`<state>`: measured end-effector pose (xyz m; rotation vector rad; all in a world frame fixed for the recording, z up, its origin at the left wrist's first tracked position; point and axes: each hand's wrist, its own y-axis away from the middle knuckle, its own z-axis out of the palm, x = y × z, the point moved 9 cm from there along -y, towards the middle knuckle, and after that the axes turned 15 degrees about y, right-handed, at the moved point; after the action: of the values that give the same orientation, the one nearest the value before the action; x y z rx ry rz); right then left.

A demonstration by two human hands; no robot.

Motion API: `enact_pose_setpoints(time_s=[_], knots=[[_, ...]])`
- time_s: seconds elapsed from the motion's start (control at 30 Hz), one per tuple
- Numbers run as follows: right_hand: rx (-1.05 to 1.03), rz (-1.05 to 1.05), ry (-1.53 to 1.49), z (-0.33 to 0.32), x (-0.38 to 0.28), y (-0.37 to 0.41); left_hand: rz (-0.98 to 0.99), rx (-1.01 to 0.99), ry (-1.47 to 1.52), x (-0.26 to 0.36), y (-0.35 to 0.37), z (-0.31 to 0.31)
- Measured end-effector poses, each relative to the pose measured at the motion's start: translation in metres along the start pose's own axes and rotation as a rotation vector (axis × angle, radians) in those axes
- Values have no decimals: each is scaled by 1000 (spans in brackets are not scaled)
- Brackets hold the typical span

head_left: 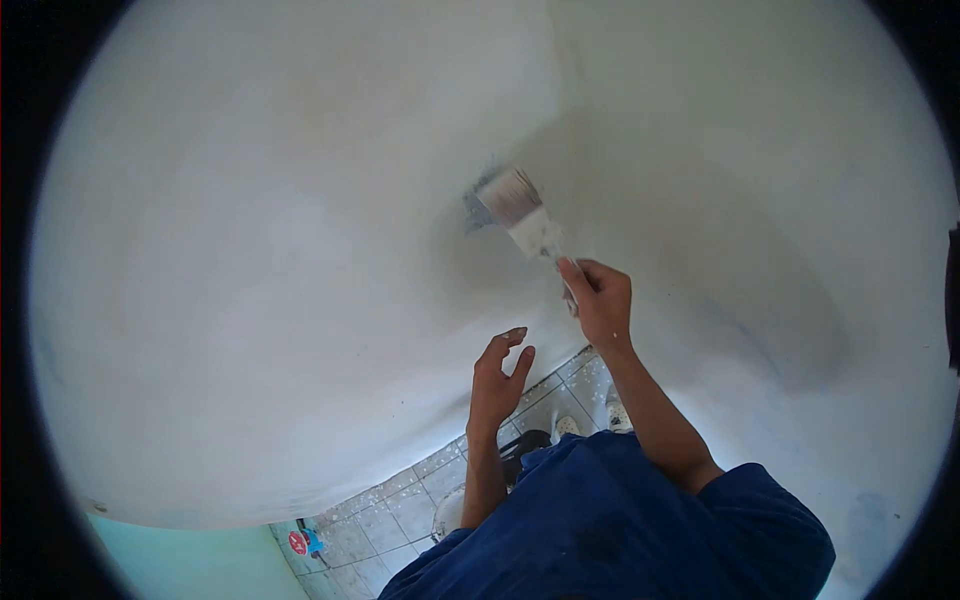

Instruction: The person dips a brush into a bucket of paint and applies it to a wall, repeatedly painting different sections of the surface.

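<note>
A paintbrush [527, 215] with a wide bristle head and a whitish, paint-smeared ferrule is held by its handle in my right hand [601, 300]. Its bristles lie over the right side of a grey patch [478, 208] on the white wall [250, 260]. Lower and to the left, my left hand [500, 376] is raised in front of the wall, fingers curved and apart, holding nothing.
Below is a tiled floor [385, 520] with white specks. A dark object [522, 448] lies near my feet, by light-coloured shoes [568, 427]. At the lower left are a greenish surface [190, 560] and a red-and-blue item [305, 542]. A wall corner runs upward above the brush.
</note>
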<state>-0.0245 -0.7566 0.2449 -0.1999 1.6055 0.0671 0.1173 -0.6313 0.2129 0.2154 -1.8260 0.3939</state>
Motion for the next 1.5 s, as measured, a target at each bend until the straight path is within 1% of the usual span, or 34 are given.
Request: enact_pose_setpoints(time_s=[0.03,0.13,0.23,0.33,0.37,0.43,0.5,0.57,0.67,0.77,0.87,0.9,0.97,1.07,1.17,1.27,1.37,1.47,1.5], knots=[[8,-42,-17,4,-12,-4,-2,-7,4,2,0,0],[5,-57,64,14,3,-12,-3,-18,1,4,-2,3],[-11,78,184,2,70,4,-5,7,-14,-1,-1,2],[-25,137,80,-7,75,15,-24,25,-2,-13,-1,3],[-17,98,55,-9,66,13,-26,20,-9,-15,-1,3],[3,28,0,-6,21,7,-31,4,-21,-14,-1,3],[6,7,-46,7,-9,0,-29,-14,-22,-9,-3,4],[-14,-48,-67,22,-15,-7,-32,-28,-19,-6,-4,4],[-33,-28,164,25,35,-6,-25,-29,-12,0,-3,3],[-71,115,174,2,81,21,-28,2,-19,-7,-1,2],[-15,101,68,-8,66,28,-41,13,-25,-17,-3,3],[-28,71,70,-7,51,27,-49,9,-33,-20,-2,5],[-45,8,75,4,13,10,-39,-8,-33,-14,-3,5],[-45,-31,-3,24,4,-9,-18,-23,-39,-5,-3,5],[-15,2,214,16,58,2,-15,-8,-21,-4,-3,3],[-18,155,157,-4,99,26,-31,15,-15,-12,-3,4],[14,78,119,-10,69,16,-39,14,-27,-18,-3,4],[8,-7,-15,2,8,-5,-41,-5,-15,-14,-4,6],[18,-26,41,4,7,-8,-39,-10,-6,-11,-4,6]])
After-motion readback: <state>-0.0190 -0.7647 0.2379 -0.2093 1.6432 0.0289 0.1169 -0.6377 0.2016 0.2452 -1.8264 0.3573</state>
